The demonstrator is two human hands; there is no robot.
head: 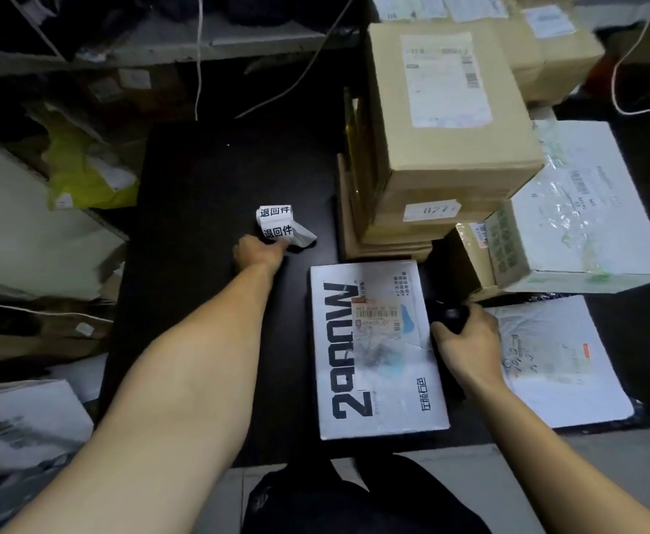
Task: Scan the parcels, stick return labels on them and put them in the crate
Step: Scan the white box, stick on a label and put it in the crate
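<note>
White box [377, 348]: lies flat on the black table [207, 179], near its front edge, bold dark lettering and a shipping label facing up.
Label roll [280, 228]: white, printed with black characters; on the table, beyond and left of the white box, well apart from it.
Left hand [259, 253]: reaches to the roll, fingers touching its near side; whether they have closed on it cannot be told.
Right hand [466, 333]: just right of the white box, fingers wrapped around a black scanner [452, 316].
Cardboard boxes [442, 125]: stacked just behind the white box.
White parcels [581, 210]: right of the white box, beyond the scanner hand.
Yellow bag [84, 175]: far left of the white box, off the table.
</note>
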